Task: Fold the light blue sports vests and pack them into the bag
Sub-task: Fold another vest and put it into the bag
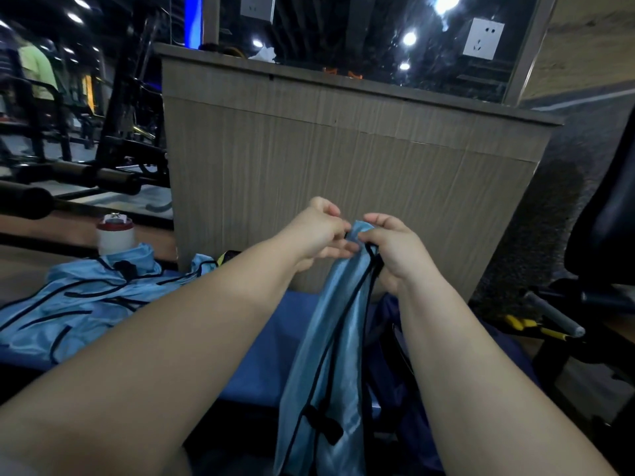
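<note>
Top edge of the vest [330, 338] is pinched by left hand [319, 231] and right hand [395, 252]; the rest hangs limp below. Looks light, slick and floppy, so hold it at the trimmed seams.

One left hand [319, 231], one right hand [398, 250], one held vest [330, 324], one vest heap [79, 297], one bottle [115, 235], two sockets [483, 38] [257, 6]

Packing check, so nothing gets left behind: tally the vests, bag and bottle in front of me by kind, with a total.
held vest, light blue, pinched at its top by left hand and right hand: 1
vest heap, light blue: 1 heap; the vests in it cannot be counted
bag, dark blue: 1
bottle, white: 1
Total: 4, counting the heap as 1
</note>
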Demonstrator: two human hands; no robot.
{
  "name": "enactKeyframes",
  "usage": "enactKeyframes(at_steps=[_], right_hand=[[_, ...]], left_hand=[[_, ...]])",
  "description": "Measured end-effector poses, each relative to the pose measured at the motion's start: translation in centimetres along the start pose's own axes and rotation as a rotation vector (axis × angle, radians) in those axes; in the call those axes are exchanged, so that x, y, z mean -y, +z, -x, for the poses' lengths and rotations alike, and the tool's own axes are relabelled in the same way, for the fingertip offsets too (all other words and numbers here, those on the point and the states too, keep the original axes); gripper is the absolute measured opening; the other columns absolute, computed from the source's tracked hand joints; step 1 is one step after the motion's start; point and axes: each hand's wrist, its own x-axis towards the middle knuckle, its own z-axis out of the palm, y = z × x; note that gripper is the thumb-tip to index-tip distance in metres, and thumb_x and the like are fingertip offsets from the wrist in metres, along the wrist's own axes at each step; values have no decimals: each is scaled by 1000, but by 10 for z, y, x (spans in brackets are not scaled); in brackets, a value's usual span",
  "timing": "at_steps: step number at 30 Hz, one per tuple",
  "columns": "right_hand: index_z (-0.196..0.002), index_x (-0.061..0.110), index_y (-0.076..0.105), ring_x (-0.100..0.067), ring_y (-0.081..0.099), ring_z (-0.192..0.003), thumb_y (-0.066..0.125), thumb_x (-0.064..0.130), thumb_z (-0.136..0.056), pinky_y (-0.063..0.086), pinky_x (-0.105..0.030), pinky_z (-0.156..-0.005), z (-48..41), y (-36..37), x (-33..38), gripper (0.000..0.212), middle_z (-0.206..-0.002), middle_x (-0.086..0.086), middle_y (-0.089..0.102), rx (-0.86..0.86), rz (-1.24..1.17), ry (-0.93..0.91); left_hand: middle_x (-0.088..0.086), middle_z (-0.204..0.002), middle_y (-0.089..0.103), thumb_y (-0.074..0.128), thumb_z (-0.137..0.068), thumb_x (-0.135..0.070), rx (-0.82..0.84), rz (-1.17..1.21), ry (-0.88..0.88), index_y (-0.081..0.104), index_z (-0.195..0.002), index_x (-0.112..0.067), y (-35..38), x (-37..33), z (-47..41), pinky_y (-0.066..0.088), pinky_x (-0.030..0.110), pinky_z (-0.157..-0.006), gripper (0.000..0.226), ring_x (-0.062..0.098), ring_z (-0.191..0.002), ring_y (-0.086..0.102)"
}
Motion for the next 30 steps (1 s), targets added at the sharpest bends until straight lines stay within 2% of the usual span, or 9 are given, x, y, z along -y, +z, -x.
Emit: enactKeyframes(at_steps=[3,6,10,16,20,25,27,29,30], right_hand=[[-95,15,61,-17,59,-66,49,-9,-89,52,-29,-62,3,-1,6,27,-78,-7,63,20,-18,-10],[-92,13,62,-17,58,-65,44,-10,-87,52,-26,-59,6,-2,15,30,-73,-7,61,56,-124,-16],[-88,13,60,-21,57,-60,35,-12,-85,52,-29,-58,6,-4,24,35,-71,-10,59,28,-232,-5],[-88,13,60,-17,60,-50,32,-11,-90,53,-29,-54,3,-14,32,36,-62,-6,61,-165,-326,-43],[-84,19,59,-15,51,-60,30,-7,-88,47,-31,-59,-1,-23,30,40,-76,-3,53,-341,-251,-103],[-81,23,58,-12,40,-61,34,-3,-86,36,-27,-56,-3,-33,25,36,-73,4,47,-458,-23,-224],[-85,26,60,-7,46,-66,45,4,-91,37,-21,-59,-1,-30,24,27,-77,10,52,-362,198,-306],[-93,30,65,0,55,-83,67,25,-89,42,-14,-68,3,-23,23,6,-91,19,60,-128,478,-326],[-104,33,66,2,56,-93,76,37,-81,43,-14,-76,4,-18,20,25,-101,20,61,15,628,-287]], left_hand=[[2,-106,60,61,-74,1,46,-223,25,40,-128,-16,-19,22,-5,52,30,-79,60,15,-91,62],[1,-133,57,70,-64,-5,409,-171,-56,38,-138,-28,-34,45,-1,45,35,-102,84,17,-121,55],[4,-122,68,75,-69,-7,586,-224,-91,57,-125,-18,-31,58,8,51,30,-96,60,19,-113,64],[8,-108,73,83,-71,-11,672,-600,-280,71,-108,-9,-44,71,10,53,36,-96,39,27,-105,68],[5,-114,72,79,-77,-7,630,-556,-299,66,-117,-12,-61,74,10,50,34,-99,43,23,-109,66],[6,-113,72,71,-87,-17,396,-399,-227,64,-121,-14,-76,62,6,52,39,-97,35,23,-105,68],[8,-112,71,67,-91,-21,322,-346,-195,64,-119,-17,-76,53,4,54,40,-94,29,25,-103,68],[9,-113,70,63,-93,-19,300,-298,-135,63,-120,-18,-72,41,3,55,36,-90,26,24,-103,68],[8,-111,71,61,-94,-17,303,-271,-101,63,-119,-17,-69,35,3,56,33,-86,25,22,-100,69]])
